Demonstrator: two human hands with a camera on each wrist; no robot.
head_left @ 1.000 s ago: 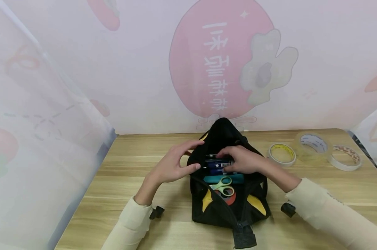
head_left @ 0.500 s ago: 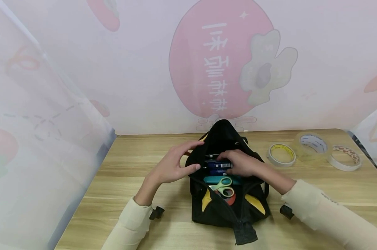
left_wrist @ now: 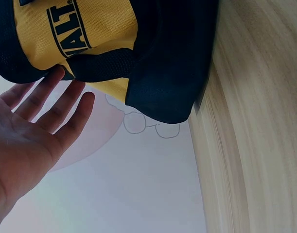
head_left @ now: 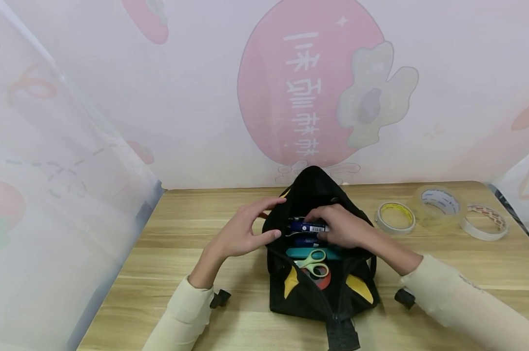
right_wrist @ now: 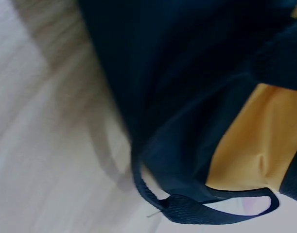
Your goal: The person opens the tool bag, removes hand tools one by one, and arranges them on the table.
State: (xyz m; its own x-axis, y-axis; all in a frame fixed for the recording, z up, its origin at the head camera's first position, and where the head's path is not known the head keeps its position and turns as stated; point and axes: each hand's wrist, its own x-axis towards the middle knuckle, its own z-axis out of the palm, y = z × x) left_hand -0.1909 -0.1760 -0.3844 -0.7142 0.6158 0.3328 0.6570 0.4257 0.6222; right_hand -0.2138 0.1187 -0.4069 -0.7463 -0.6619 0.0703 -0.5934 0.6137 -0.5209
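A black and yellow tool bag [head_left: 297,304] stands unzipped on the table. My right hand [head_left: 343,226] reaches into its mouth and pinches the end of a dark blue marker with a barcode [head_left: 303,227]. Just below lies a second dark blue cylinder [head_left: 305,242]. Nearer the front are a teal slim tool [head_left: 296,253], scissors with pale green handles [head_left: 310,261] and a red round thing [head_left: 324,282]. My left hand [head_left: 242,231] is spread at the bag's left rim; in the left wrist view its fingertips [left_wrist: 56,75] meet the zip edge. The right wrist view shows only the bag's side [right_wrist: 187,131].
Right of the bag lie a white tape roll with a yellow core [head_left: 384,225], a wide clear tape roll [head_left: 440,201] and another white roll [head_left: 479,234]. A printed curtain [head_left: 194,122] hangs behind the wooden table [head_left: 159,282].
The right hand first shifts slightly left, then back right, and the barcoded marker now sits higher and apart from the cylinder below. The bag's front flap wobbles. The left hand stays put.
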